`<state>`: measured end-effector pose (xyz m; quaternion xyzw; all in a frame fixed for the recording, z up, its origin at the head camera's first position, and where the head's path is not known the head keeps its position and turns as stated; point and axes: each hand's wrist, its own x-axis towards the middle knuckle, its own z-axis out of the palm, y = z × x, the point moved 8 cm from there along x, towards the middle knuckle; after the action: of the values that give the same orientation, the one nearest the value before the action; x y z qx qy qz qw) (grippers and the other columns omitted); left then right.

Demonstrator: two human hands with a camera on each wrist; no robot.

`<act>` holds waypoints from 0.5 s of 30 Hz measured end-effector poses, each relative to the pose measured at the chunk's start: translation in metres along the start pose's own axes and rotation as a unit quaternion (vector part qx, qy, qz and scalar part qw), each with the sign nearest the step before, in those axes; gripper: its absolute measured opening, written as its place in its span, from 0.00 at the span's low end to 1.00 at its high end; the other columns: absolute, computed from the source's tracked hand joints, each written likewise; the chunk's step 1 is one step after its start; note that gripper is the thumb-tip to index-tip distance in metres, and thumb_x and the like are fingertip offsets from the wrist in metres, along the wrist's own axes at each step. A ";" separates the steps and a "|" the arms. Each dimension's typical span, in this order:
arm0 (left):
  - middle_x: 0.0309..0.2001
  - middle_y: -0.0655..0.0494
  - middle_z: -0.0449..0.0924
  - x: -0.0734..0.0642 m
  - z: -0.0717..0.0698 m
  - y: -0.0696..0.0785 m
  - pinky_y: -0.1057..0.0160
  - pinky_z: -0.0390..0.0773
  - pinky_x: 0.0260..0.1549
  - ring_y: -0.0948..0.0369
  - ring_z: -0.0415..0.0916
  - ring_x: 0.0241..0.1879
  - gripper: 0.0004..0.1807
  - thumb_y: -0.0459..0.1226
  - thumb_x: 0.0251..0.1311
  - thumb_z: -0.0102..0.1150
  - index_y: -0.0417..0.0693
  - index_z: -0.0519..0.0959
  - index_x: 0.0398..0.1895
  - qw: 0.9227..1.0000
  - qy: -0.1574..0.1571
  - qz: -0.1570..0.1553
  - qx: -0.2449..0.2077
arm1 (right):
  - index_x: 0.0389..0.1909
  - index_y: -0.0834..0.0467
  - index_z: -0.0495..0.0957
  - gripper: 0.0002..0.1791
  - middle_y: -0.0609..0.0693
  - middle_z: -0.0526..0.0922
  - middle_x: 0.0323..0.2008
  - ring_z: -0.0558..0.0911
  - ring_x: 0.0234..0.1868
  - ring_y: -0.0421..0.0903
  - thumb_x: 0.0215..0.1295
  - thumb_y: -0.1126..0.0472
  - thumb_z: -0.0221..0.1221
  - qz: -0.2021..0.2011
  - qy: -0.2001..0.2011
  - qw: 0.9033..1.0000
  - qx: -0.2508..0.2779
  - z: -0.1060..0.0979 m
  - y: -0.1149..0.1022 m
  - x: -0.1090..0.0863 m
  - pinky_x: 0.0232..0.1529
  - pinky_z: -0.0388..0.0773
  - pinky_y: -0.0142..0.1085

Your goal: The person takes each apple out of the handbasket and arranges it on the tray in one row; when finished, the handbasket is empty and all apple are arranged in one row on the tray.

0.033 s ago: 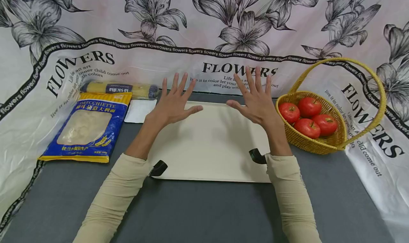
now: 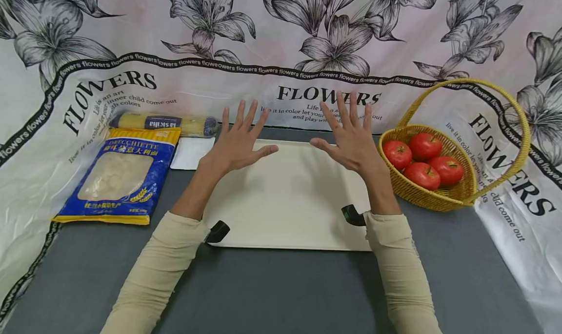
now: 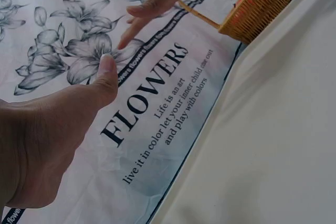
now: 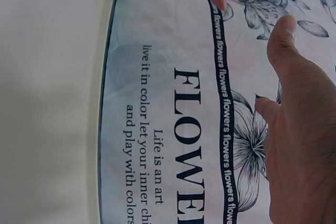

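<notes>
A rectangular off-white tray point(image 2: 285, 202) lies flat on the grey worktop point(image 2: 285, 295), long side across, its visible surface bare apart from shadows. The left hand point(image 2: 232, 146) is raised over its far left part and the right hand point(image 2: 353, 144) over its far right part, palms down. The grip of each hand is apart: fingers spread, thumbs pointing inward towards each other, nothing held. The two hands are well apart, and neither wrist view shows contact with the tray. Beige sleeves point(image 2: 151, 280) cover both forearms, with a black fitting point(image 2: 217, 231) projecting at each cuff. Left of the tray lies a blue-and-yellow bag of orecchiette point(image 2: 116, 175), flat, its clear window facing up. Behind the bag lies a long pasta packet point(image 2: 175, 123), its label upside down to the head view. A flat white item point(image 2: 189, 153), not identifiable, shows between bag and tray. To the right stands a yellow wicker basket point(image 2: 432, 205) with an arched handle, containing four red tomatoes point(image 2: 423, 146); the right arm hides whether basket and tray touch. A white sheet point(image 2: 246, 88) printed with black flowers and "FLOWERS" lettering backs the worktop.
</notes>
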<state>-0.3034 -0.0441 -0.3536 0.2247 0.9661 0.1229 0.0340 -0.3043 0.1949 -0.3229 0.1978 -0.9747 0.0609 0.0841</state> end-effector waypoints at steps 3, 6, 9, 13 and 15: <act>0.86 0.49 0.18 -0.002 0.001 -0.001 0.33 0.17 0.79 0.44 0.12 0.84 0.54 0.68 0.73 0.45 0.58 0.29 0.86 1.000 0.000 0.001 -0.004 | 0.86 0.38 0.37 0.61 0.45 0.19 0.84 0.20 0.85 0.57 0.54 0.09 0.17 -0.002 -0.002 1.000 0.003 0.001 -0.002 0.000 0.80 0.21 0.68; 0.86 0.47 0.20 -0.005 0.003 -0.003 0.32 0.18 0.79 0.43 0.14 0.84 0.54 0.67 0.73 0.46 0.57 0.29 0.86 1.000 -0.001 0.005 -0.008 | 0.86 0.37 0.36 0.60 0.46 0.18 0.84 0.19 0.85 0.56 0.55 0.09 0.18 -0.003 -0.004 1.000 0.008 0.003 -0.003 0.000 0.80 0.21 0.69; 0.86 0.47 0.20 -0.007 0.004 -0.005 0.32 0.19 0.79 0.43 0.14 0.84 0.54 0.66 0.73 0.47 0.57 0.29 0.86 1.000 -0.003 0.007 -0.015 | 0.85 0.37 0.35 0.59 0.46 0.18 0.84 0.18 0.85 0.56 0.57 0.09 0.19 0.001 -0.002 1.000 0.013 0.002 -0.002 -0.001 0.80 0.20 0.68; 0.86 0.48 0.19 -0.009 0.005 -0.006 0.32 0.19 0.79 0.43 0.13 0.84 0.54 0.66 0.73 0.47 0.58 0.27 0.86 1.000 -0.005 0.007 -0.025 | 0.85 0.36 0.35 0.58 0.46 0.18 0.84 0.17 0.84 0.55 0.58 0.10 0.21 0.000 -0.001 1.000 0.022 0.000 -0.004 0.000 0.80 0.21 0.68; 0.86 0.49 0.18 -0.010 0.006 -0.006 0.31 0.19 0.79 0.43 0.12 0.84 0.55 0.66 0.73 0.47 0.59 0.27 0.85 0.999 -0.006 0.009 -0.031 | 0.85 0.36 0.35 0.58 0.46 0.18 0.84 0.16 0.84 0.54 0.58 0.10 0.22 -0.002 -0.005 1.000 0.025 0.000 -0.006 0.001 0.80 0.21 0.69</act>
<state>-0.2967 -0.0521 -0.3603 0.2327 0.9595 0.1522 0.0458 -0.3029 0.1895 -0.3220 0.2022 -0.9729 0.0837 0.0746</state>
